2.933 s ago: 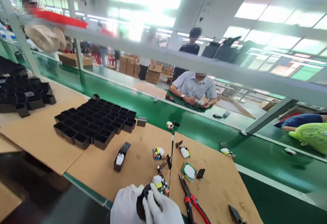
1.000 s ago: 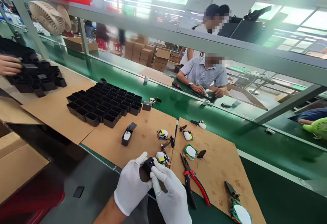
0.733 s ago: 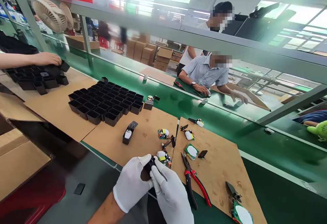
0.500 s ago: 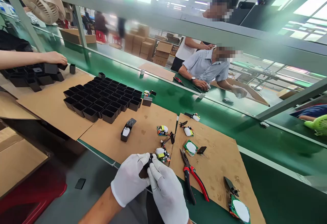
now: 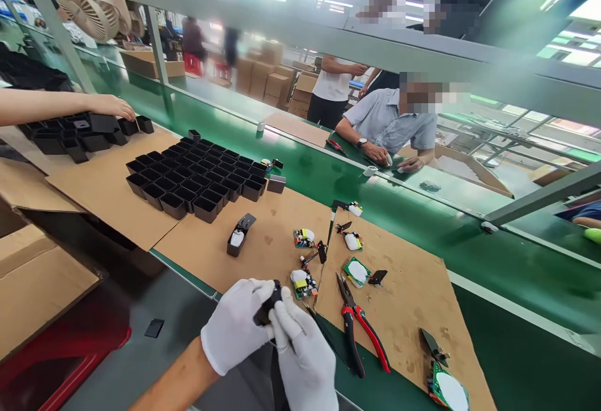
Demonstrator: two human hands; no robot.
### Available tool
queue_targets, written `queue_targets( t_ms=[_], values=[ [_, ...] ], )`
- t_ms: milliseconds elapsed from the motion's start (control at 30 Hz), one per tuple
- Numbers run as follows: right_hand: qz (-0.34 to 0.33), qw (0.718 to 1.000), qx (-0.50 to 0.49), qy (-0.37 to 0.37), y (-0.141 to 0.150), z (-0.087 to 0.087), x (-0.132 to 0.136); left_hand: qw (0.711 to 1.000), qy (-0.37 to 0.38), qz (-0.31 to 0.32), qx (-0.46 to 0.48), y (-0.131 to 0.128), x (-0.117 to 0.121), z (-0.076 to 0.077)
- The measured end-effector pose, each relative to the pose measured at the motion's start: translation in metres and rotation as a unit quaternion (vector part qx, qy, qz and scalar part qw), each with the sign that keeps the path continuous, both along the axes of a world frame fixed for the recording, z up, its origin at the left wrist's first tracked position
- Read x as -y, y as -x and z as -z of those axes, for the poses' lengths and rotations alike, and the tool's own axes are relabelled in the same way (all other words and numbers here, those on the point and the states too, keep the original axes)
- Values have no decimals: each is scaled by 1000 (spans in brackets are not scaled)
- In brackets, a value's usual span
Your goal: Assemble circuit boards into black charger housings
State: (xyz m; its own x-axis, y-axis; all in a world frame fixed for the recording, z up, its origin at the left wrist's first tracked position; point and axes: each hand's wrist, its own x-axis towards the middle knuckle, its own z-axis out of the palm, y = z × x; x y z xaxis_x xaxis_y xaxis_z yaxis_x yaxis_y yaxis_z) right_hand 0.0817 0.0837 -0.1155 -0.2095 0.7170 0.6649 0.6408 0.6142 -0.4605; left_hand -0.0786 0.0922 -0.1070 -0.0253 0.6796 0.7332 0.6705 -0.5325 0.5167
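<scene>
My left hand [image 5: 239, 323], in a white glove, pinches a small black plastic case [image 5: 265, 308] at the table's front edge. My right hand [image 5: 303, 342], gloved too, presses its fingers against the same case from the other side. Much of the case is hidden by the fingers. Just beyond my hands lies a circuit board [image 5: 303, 283] with white and yellow parts. Red-and-black long-nose pliers [image 5: 354, 323] rest to the right of my right hand. Farther off at the left stands an open black case [image 5: 240, 236] with a white part inside and its lid piece tilted up.
Rows of black cases [image 5: 188, 179] stand on cardboard [image 5: 107, 204]. Several boards, such as a green one [image 5: 357, 271], lie at the right. A co-worker's hand [image 5: 113, 107] touches cases at far left. Across the green bench [image 5: 399, 217] sits another person [image 5: 375, 120].
My hands stay together on the black case, which now shows more between them. The co-worker's hand at left has moved a little rightward. The seated person's hands have come closer together.
</scene>
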Motion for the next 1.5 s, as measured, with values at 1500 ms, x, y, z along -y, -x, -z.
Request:
queue_targets(
  t_ms=[1500],
  values=[
    [-67, 997, -31, 34, 12, -25, -15, 995, 54, -67, 44, 8, 1, 12]
  ],
)
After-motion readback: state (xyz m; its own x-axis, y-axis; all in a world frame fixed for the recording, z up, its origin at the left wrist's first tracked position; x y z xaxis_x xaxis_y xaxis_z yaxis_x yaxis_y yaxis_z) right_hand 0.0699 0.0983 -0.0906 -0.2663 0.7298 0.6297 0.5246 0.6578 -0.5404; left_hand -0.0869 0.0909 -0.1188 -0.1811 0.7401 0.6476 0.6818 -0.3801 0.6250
